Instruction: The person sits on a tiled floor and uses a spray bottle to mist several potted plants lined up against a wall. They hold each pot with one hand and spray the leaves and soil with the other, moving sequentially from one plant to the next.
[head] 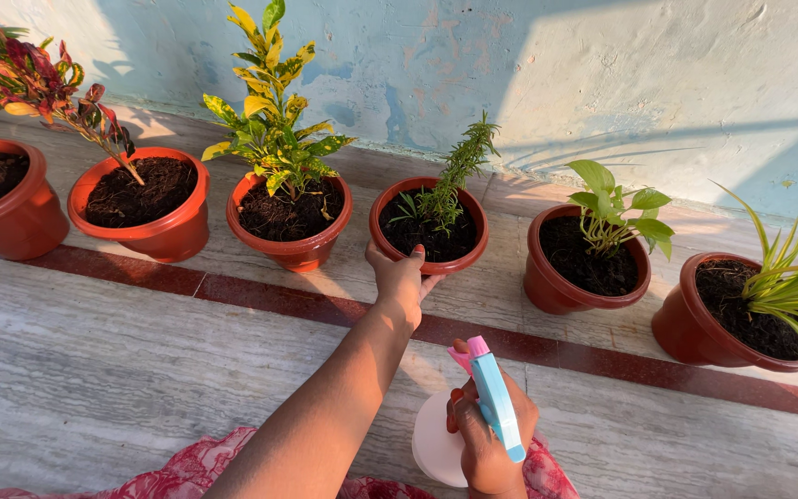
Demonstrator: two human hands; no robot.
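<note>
My left hand (403, 281) reaches forward and grips the near rim of a red-brown pot (469, 214) holding a thin, spiky green plant (456, 176). My right hand (489, 434) is low in the view, closed around a spray bottle (494, 399) with a light blue head, pink nozzle and pale round body. The nozzle points away from me, toward the row of pots.
Several red-brown pots of dark soil stand in a row on the stone floor along a pale blue wall: a red-leaved plant (43, 79), a yellow-green croton (274, 120), a broad-leaved plant (611, 208) and a long-bladed one (796, 277). A dark red stripe (233, 291) crosses the floor.
</note>
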